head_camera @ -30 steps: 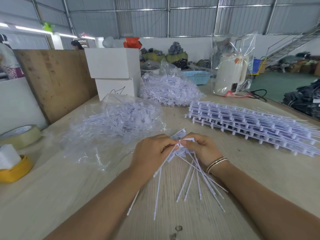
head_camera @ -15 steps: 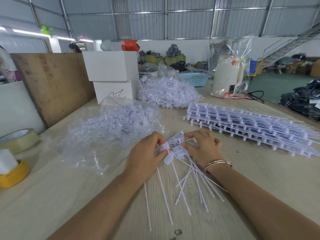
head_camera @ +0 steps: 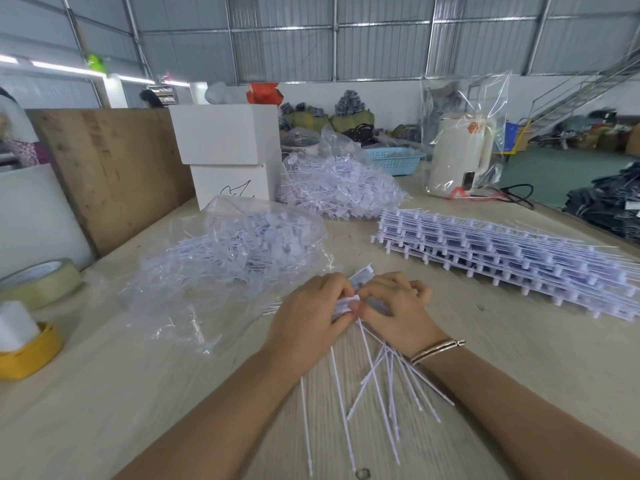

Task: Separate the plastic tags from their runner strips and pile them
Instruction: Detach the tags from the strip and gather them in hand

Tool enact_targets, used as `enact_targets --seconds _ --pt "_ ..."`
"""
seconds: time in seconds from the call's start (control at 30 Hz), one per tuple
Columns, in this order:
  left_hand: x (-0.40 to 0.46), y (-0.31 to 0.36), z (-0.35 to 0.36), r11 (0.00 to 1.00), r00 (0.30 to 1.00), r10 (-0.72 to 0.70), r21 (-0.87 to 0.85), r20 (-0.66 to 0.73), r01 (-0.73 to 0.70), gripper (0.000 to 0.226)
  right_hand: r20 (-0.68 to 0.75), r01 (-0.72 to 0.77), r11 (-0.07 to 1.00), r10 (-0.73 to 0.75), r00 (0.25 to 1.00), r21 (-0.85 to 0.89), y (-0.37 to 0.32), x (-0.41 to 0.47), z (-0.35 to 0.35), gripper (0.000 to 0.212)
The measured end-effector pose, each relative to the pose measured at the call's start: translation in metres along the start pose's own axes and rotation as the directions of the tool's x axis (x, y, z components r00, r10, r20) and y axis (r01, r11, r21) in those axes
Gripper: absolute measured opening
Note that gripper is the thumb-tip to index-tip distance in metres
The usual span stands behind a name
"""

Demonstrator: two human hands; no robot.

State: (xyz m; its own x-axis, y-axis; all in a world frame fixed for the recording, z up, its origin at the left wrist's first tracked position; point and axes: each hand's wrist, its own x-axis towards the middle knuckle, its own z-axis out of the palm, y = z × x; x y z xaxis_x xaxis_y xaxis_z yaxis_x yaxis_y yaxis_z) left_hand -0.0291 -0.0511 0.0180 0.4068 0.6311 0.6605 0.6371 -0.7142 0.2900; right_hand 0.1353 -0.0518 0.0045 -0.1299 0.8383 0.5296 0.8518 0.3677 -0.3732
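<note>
Across the table (head_camera: pixel 519 358) we see bagged loose tags (head_camera: pixel 239 251) done, a stack of runner strips (head_camera: pixel 502 258) left; left hand (head_camera: pixel 308 317) and right hand (head_camera: pixel 394 310) seemingly both pinch a tag bunch (head_camera: pixel 360 299).

boxes (head_camera: pixel 227 136): 2 | tape rolls (head_camera: pixel 38 280): 2 | tag bags (head_camera: pixel 239 251): 2 | hands (head_camera: pixel 311 313): 2

Your left hand (head_camera: pixel 311 313) and right hand (head_camera: pixel 394 306) pinch a bundle of tags (head_camera: pixel 349 303) together above the tabletop (head_camera: pixel 519 341), stems fanning toward you.
</note>
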Motion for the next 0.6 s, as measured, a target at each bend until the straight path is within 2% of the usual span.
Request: enact_targets --seconds 0.13,0.3,0.4,0.6 --pt "-0.001 0.0 -0.002 1.0 1.0 0.014 0.002 0.018 -0.014 0.02 0.049 -0.013 0.998 0.01 0.999 0.068 0.001 0.001 -0.001 0.017" --pt "-0.004 -0.006 -0.006 1.0 0.997 0.019 -0.024 0.073 -0.017 0.016 0.001 -0.151 0.972 0.153 0.988 0.181 0.003 0.004 -0.005 0.018" --pt "-0.004 -0.01 -0.006 1.0 0.994 0.002 0.008 0.113 -0.003 0.033 -0.022 -0.197 0.949 0.208 0.978 0.245 0.002 0.005 -0.007 0.028" --pt "-0.003 -0.007 -0.003 0.996 0.997 0.035 0.077 0.066 -0.04 0.018 0.029 -0.1 0.963 0.095 0.995 0.252 0.0 0.002 -0.007 0.022"
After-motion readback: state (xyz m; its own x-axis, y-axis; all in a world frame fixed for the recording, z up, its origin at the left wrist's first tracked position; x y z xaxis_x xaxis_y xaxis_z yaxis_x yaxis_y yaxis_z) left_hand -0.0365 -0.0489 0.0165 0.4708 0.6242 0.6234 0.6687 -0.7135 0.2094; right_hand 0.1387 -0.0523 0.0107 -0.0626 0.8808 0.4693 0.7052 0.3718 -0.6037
